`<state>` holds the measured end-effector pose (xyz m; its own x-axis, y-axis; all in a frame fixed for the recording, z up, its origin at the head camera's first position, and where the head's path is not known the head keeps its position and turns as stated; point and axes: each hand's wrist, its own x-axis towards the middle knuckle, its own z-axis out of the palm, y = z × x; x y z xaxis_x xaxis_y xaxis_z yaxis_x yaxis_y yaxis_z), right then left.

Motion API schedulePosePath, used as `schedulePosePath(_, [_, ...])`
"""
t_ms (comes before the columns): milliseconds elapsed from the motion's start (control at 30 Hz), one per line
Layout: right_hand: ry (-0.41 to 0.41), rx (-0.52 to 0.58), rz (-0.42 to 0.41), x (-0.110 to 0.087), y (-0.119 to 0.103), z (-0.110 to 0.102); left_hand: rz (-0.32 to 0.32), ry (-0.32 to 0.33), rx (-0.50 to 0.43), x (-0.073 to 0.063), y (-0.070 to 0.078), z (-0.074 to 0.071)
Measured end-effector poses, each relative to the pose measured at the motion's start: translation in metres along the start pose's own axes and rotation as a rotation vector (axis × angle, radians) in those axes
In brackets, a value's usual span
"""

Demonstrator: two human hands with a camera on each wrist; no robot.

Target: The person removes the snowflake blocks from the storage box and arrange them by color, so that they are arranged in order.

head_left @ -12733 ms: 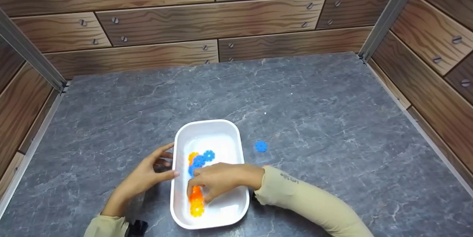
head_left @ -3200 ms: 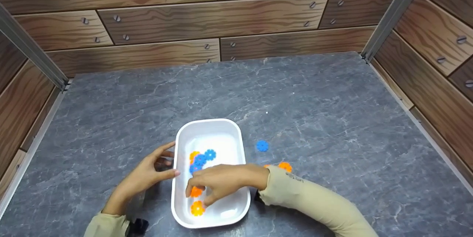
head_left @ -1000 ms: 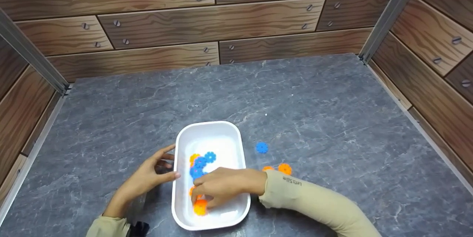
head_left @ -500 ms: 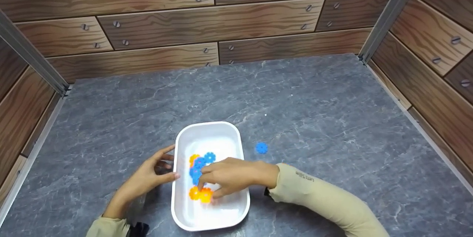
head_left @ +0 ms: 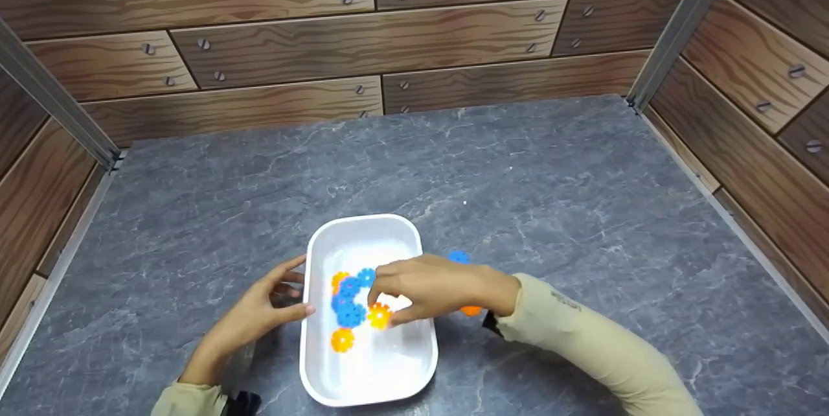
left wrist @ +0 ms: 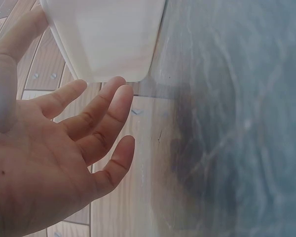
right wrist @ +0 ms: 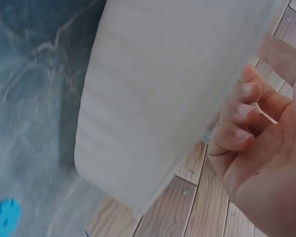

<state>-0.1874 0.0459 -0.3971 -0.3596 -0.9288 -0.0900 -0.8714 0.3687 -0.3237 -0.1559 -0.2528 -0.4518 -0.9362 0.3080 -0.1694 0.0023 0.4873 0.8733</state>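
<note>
A white plastic tray [head_left: 388, 370] holds several blue and orange flower-shaped discs. Between the thumb and fingers of my right hand [head_left: 431, 286] is an orange-yellow flower-shaped disc [head_left: 379, 316], pinched over the tray's middle. Just left of it lies a blue flower-shaped disc [head_left: 350, 314], part of an overlapping group. Another orange disc [head_left: 342, 340] lies nearer the front. My left hand [head_left: 259, 304] is at the tray's left side, thumb on the rim, fingers loosely spread by the outer wall. In the right wrist view, the tray wall [right wrist: 148, 94] hides the held disc.
On the grey marbled table [head_left: 227, 208], right of the tray, lie a blue disc [head_left: 458, 257] and an orange disc [head_left: 471, 310], both partly hidden by the right arm. Wood-patterned walls [head_left: 291, 46] enclose the table at the back and sides.
My right hand has moved from the tray's front part toward its middle and right, carrying the orange-yellow disc, which uncovers blue discs. The left hand has stayed at the rim.
</note>
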Motion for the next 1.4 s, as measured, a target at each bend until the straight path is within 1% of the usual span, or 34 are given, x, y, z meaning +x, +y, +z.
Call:
schedulePosePath(200, [0.024,0.002,0.04,-0.014,0.006,-0.006,-0.002,0.002,-0.003,0.0,0.0,0.001])
schedulePosePath(367, [0.066,0.018,0.06,-0.026,0.009,-0.013,-0.006,0.009,-0.005,0.0,0.0,0.001])
schedulePosePath(500, [0.1,0.009,0.067,-0.038,0.012,-0.018,-0.01,0.009,-0.007,0.0,0.0,0.002])
schedulePosePath(633, [0.117,0.025,0.101,-0.05,0.017,-0.019,-0.008,0.001,-0.01,0.0,0.0,0.001])
schedulePosePath(833, [0.154,0.113,0.164,-0.069,0.029,-0.012,-0.002,-0.013,-0.016,-0.001,0.0,0.0])
schedulePosePath(933, [0.165,0.126,0.194,-0.077,0.036,-0.007,-0.008,-0.011,-0.018,0.0,0.0,0.0])
schedulePosePath(1133, [0.161,0.127,0.25,-0.095,0.048,0.002,-0.019,0.001,-0.016,0.0,0.0,0.0])
schedulePosePath(1400, [0.179,0.155,0.33,-0.124,0.065,0.017,-0.011,-0.006,-0.017,-0.001,0.001,0.0])
